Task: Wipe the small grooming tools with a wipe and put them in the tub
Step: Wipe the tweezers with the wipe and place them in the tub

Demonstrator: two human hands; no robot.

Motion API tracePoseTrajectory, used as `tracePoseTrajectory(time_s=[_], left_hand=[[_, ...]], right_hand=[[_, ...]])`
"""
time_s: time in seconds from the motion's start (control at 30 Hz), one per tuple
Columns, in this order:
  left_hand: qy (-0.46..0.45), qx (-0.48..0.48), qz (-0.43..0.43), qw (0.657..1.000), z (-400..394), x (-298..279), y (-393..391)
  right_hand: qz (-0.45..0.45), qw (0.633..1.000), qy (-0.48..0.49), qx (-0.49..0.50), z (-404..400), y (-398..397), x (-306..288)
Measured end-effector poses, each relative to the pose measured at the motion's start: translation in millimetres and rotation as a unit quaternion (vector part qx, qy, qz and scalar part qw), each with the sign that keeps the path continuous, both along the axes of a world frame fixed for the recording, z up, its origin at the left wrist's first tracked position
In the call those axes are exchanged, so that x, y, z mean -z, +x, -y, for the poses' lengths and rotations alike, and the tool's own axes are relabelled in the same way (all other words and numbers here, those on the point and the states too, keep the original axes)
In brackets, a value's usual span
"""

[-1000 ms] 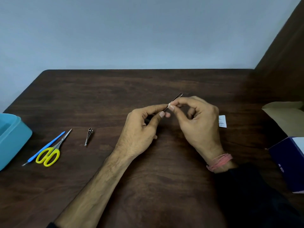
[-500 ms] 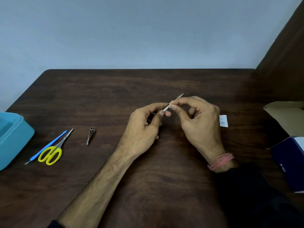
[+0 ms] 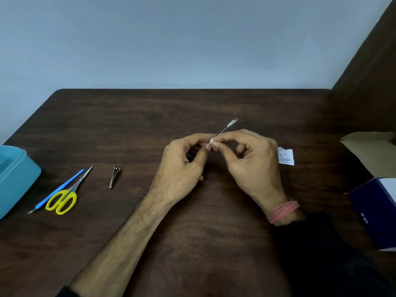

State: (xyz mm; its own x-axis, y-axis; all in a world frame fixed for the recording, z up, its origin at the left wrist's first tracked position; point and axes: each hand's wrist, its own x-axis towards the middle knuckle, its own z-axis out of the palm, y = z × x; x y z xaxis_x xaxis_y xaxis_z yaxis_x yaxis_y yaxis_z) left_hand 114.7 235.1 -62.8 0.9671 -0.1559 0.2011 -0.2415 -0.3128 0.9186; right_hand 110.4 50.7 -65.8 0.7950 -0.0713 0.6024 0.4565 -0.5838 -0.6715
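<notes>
One head-worn view only, looking forward and down from above the near edge of the dark wooden table (image 3: pixel 214 243). It's close over the hands at centre, wide enough to catch both side edges and the far wall (image 3: pixel 192 39).

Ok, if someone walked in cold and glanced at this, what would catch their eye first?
Probably the two hands meeting mid-table: the left hand and right hand pinch a thin metal tool with a bit of white wipe between the fingertips. Next, the yellow-handled scissors lying at the left beside a blue-handled tool, near the blue tub at the table's left edge.
</notes>
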Motion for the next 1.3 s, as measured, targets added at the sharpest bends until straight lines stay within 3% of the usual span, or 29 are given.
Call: tracePoseTrajectory(time_s=[0.13,0.27,0.43,0.6,0.77,0.9,1.07,1.2,1.3], left_hand=[[0.021,0.009,-0.002,1.000,1,-1,0],[-0.002,-0.010,-0.008,1.000,2,-1,0],[-0.011,-0.014,-0.014,1.000,3,0,0],[0.002,-0.005,-0.025,1.000,4,0,0],[0.013,-0.006,-0.022,1.000,0,1,2],[0.023,-0.013,-0.026,0.999,5,-2,-1],[-0.001,-0.016,-0.030,0.999,2,-2,0],[0.013,-0.018,-0.033,0.999,5,-4,-3],[0.013,-0.022,-0.034,0.999,4,-3,-2]], right_hand=[[-0.005,0.999,0.025,0.039,5,3,0],[0.005,1.000,-0.023,-0.004,0,1,2],[0.006,1.000,-0.011,-0.011,4,3,2],[0.006,0.999,0.014,0.048,6,5,2],[-0.004,1.000,-0.023,-0.008,0,0,1],[0.004,0.998,0.034,0.061,8,7,3],[-0.014,1.000,-0.012,-0.015,0,2,2],[-0.017,0.998,0.048,0.045,10,10,5],[-0.020,0.999,0.028,0.015,7,7,4]])
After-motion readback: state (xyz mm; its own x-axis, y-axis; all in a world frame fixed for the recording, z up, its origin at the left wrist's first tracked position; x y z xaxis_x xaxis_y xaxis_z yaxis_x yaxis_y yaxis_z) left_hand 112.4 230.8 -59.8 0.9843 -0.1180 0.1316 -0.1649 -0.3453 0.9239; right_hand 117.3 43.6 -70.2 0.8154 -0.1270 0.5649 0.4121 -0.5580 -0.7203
